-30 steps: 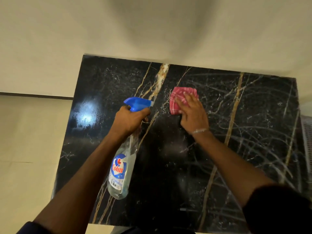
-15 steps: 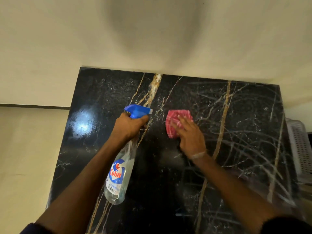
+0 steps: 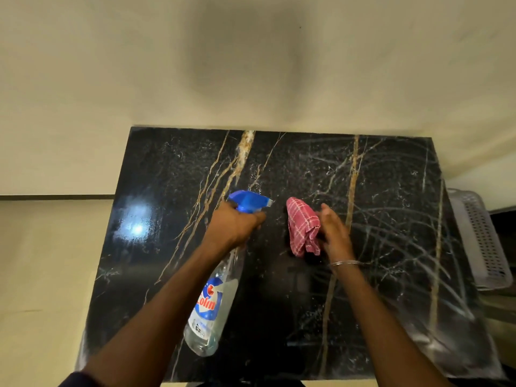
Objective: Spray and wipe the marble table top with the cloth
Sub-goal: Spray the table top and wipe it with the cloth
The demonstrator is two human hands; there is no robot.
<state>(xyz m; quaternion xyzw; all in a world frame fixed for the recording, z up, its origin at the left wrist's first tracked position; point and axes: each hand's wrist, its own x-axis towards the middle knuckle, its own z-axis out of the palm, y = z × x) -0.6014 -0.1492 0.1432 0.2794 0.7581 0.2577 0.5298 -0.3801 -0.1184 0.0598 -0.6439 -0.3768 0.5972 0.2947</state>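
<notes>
**Black marble top, cloth bunched in one hand, sprayer in the other**

The marble table top fills the lower half of the view: a black slab with gold-brown veins running from the far edge toward the near one and fine white threads scattered across it. Its right half carries curved, pale wipe streaks; its left half is glossy and throws back a bright spot of light.

Near the middle of the slab, the red-and-white checked cloth is gathered into a loose, crumpled bundle rather than lying flat. The right hand has it pinched at its right side, fingers curled into the folds; whether the cloth's lower end touches the marble cannot be told. A thin metal bangle circles that wrist.

Just to the left, apart from the cloth, the left hand is wrapped closed around the neck of a clear spray bottle with a blue trigger head. The nozzle points right, toward the cloth, and the bottle body slants back under the forearm, its blue and red label facing up.

Beyond the slab's far edge rises a plain cream wall with a soft shadow on it. To the left lies pale floor with a dark line where it meets the wall. At the right edge sits a white perforated plastic basket.
</notes>
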